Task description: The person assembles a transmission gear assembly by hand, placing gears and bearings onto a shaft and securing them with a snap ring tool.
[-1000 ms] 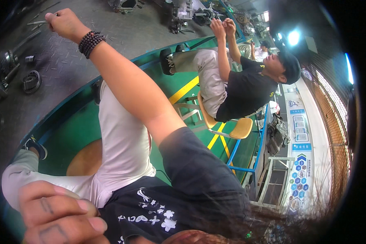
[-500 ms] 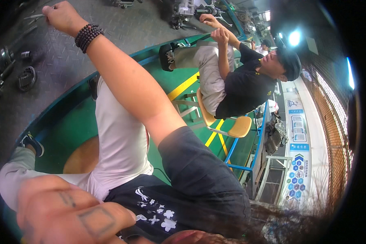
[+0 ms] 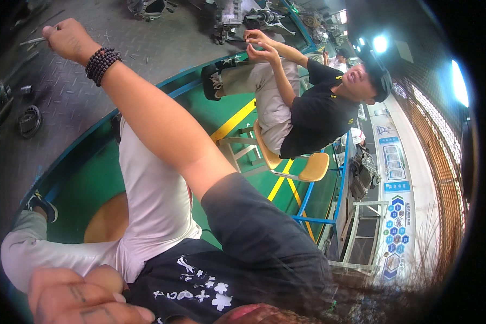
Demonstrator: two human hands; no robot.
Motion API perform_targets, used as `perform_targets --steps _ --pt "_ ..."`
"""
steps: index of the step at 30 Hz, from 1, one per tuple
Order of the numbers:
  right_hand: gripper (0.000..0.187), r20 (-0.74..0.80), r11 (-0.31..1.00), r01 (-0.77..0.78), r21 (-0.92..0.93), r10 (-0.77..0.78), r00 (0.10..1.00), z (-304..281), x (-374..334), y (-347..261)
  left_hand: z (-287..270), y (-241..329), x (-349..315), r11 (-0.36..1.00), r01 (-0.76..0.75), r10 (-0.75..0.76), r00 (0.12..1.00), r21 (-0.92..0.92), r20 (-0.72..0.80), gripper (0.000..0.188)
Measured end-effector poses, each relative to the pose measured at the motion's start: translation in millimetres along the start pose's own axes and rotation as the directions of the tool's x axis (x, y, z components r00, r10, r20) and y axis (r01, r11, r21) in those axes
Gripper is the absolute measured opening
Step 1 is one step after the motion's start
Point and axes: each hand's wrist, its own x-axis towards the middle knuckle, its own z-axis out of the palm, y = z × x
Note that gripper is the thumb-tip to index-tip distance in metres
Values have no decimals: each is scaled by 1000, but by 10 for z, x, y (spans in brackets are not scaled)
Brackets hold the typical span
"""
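My right hand (image 3: 70, 40), with a beaded bracelet at its wrist, reaches far out over a dark metal bench (image 3: 70, 81). Its fingers are closed round a thin metal rod (image 3: 33, 41), whose end sticks out past the thumb side. What part of a tool the rod is, I cannot tell. Low on the left, close to the camera, is my left hand (image 3: 81, 299). Its fingers are curled in, and whatever may lie inside them is hidden. Nearest to my right arm on the bench are a ring-shaped metal part (image 3: 30, 121) and a small cylindrical part (image 3: 26, 89).
A co-worker (image 3: 321, 102) sits on a wooden-seated chair (image 3: 314, 167), hands raised by the bench edge. Metal housings (image 3: 229, 16) and gear parts (image 3: 262, 17) stand along the bench top. Below are green floor (image 3: 94, 183) with yellow lines and a round brown stool seat (image 3: 108, 218).
The whole view has shifted slightly, moving the bench and my right arm left in the picture. My left hand sits lower. The co-worker's raised fist has opened and come nearer the other hand.
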Motion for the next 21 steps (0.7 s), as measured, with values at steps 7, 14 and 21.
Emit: perform_targets --steps 7,14,21 --pt "45 24 1000 -7 16 7 1000 -31 -65 -84 -26 -2 17 1000 -11 11 1000 -10 5 40" --pt "45 0 999 -1 -42 1 1000 -12 -40 -89 4 -15 171 1000 -13 13 1000 -26 12 38" --pt "47 24 1000 7 -1 -7 1000 -64 -104 -173 48 81 245 995 76 -82 992 65 96 29"
